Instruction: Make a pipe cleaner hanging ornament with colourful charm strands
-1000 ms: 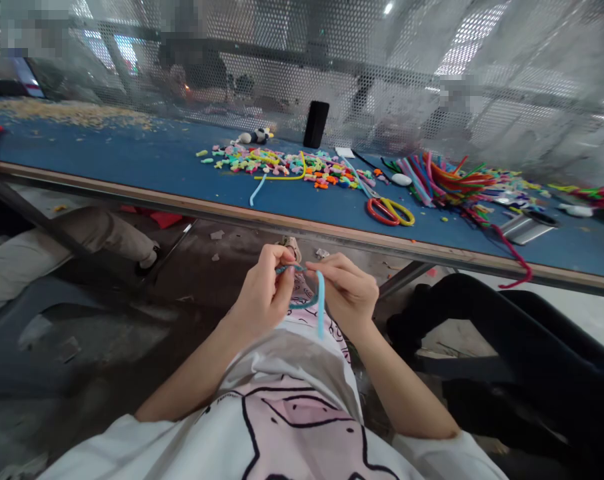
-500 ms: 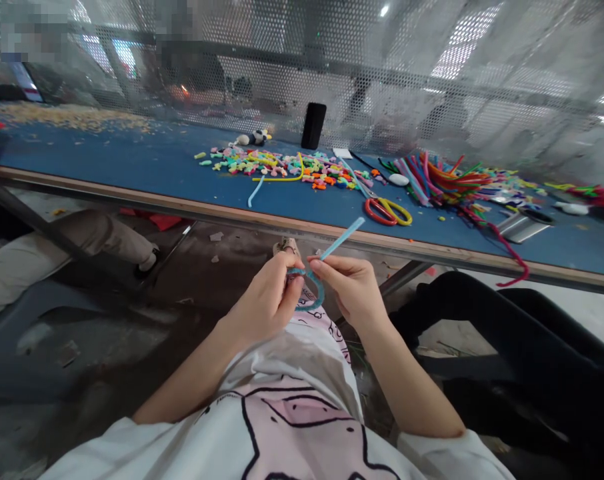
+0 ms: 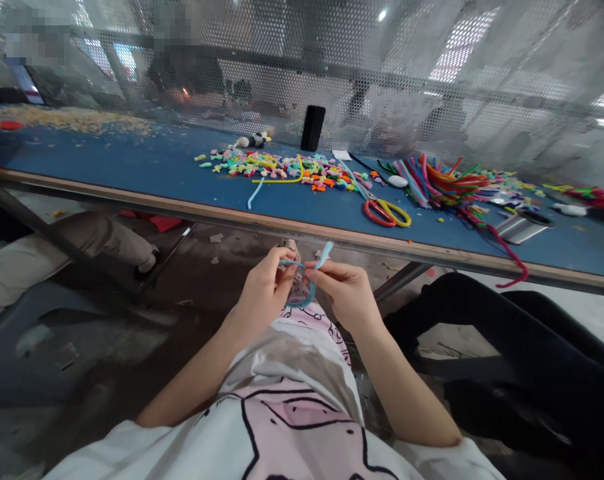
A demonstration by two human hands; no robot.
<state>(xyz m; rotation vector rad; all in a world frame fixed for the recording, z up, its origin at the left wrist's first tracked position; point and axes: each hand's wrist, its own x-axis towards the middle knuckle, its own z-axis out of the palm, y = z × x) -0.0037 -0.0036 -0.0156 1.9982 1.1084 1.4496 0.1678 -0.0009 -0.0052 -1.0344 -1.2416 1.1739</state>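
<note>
A light blue pipe cleaner is bent into a loop in front of the table's edge, above my lap. My left hand pinches it on the left side, with a short piece lying across the fingertips. On the right, my right hand pinches it where the strands meet, and a pale blue end sticks up past the fingers. The fingertips of both hands are close together. Just where the strands cross is partly hidden by the fingers.
On the blue table lie small colourful twisted pieces, scissors, a pipe cleaner bundle, a black upright box and a metal cup. Other people's legs show at both sides.
The pale blue end, earlier long and slanting right, now stands shorter and steeper. Both hands have shifted slightly left. Part of another person's hand has come in at the far left.
</note>
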